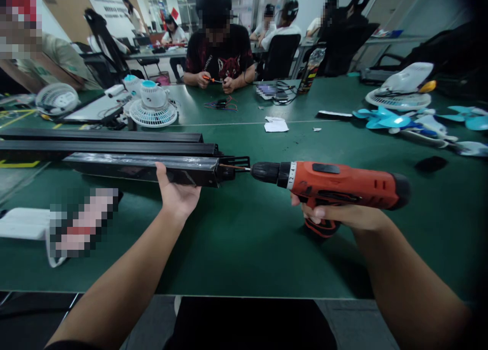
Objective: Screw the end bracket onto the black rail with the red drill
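Note:
My right hand (335,215) is wrapped round the grip of a red and black cordless drill (343,182), which points left. Its thin bit (244,168) reaches to the near end of a long black bar (183,174); whether it touches a screw there cannot be made out. A black slotted bracket (240,162) sticks out by that end. From below and in front, my left hand (177,190) grips the bar, thumb up along its near side. Behind it, parallel, lie two more black bars (114,146).
On the left lie a pixelated phone-like object (89,220) and a white box (25,223). Fan parts (154,106) stand at the back left, blue fan blades (385,118) at the right. Across the green table (244,248), a co-worker (221,55) holds an orange screwdriver (209,79).

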Demonstrator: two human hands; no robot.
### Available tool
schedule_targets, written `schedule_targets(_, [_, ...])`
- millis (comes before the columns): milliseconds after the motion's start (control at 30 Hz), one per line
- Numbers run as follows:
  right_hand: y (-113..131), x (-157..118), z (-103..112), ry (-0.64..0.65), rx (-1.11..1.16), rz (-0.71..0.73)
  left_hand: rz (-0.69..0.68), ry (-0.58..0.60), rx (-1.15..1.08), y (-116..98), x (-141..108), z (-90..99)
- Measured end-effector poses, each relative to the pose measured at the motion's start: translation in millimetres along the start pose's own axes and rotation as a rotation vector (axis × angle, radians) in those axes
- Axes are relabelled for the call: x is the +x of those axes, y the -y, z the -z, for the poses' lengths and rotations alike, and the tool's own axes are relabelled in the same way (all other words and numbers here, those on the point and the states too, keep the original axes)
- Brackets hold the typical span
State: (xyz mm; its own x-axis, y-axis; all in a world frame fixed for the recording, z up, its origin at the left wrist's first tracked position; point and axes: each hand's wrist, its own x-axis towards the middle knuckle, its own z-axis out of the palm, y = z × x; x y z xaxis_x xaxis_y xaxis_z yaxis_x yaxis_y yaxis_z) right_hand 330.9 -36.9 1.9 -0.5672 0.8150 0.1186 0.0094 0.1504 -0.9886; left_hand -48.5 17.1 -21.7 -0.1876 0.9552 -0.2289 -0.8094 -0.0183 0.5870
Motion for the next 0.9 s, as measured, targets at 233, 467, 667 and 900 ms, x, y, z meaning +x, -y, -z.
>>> schedule_targets(233, [0.1,0.8,0.4,-0.002,-0.020,0.009,-0.030,0.016,-0.012,3.2,7.6,7.8])
schedule_targets(467, [-2.7,2.0,-0.6,-0.005,-0.007,0.055,-0.027,0.037,-0.020,3.4,9.0,9.3])
schedule_targets(667, [1.0,2.9,-2.5,-0.010,0.013,0.000,-0.023,-0.035,-0.034,1.5,7.9,5.7])
schedule_targets(900, [7.2,4.8,-6.3,-0.053,0.017,-0.076,0.009,-0.044,-0.045,0.0,6.3,3.3])
